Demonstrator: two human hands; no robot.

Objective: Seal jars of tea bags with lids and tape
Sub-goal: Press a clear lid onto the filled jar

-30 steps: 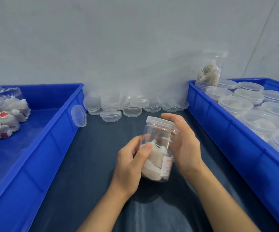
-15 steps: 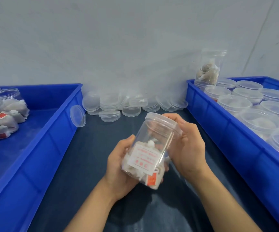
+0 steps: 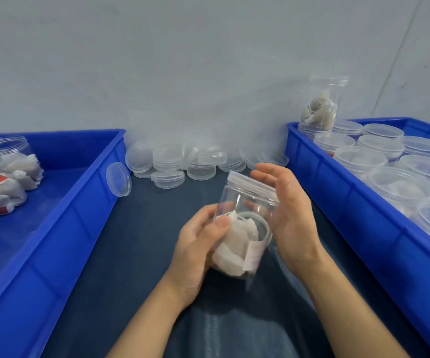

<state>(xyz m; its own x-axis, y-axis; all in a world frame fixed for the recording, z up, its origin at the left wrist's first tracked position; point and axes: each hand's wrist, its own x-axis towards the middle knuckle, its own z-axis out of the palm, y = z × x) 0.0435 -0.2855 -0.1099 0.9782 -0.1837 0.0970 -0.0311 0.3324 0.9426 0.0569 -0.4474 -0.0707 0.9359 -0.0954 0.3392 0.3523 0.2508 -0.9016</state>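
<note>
Lidded jar (image 3: 244,223) between hands, left hand (image 3: 195,244) gripping base; right hand (image 3: 288,210) cupping lid, fingers spread

Jar (image 3: 244,202): clear, glossy plastic, smooth wall; ribbed translucent plastic lid (image 3: 253,183). Contents: tea bags (image 3: 234,244) of white, matt, fibrous paper; pale paper label (image 3: 253,255). Loose lids (image 3: 183,161): translucent, frosted plastic, smooth. Left bin (image 3: 79,202) and right bin (image 3: 350,197): blue moulded plastic, semi-gloss. Table (image 3: 141,254): dark blue covering with a slight sheen. Wall (image 3: 183,60): pale, matt, painted.
</note>
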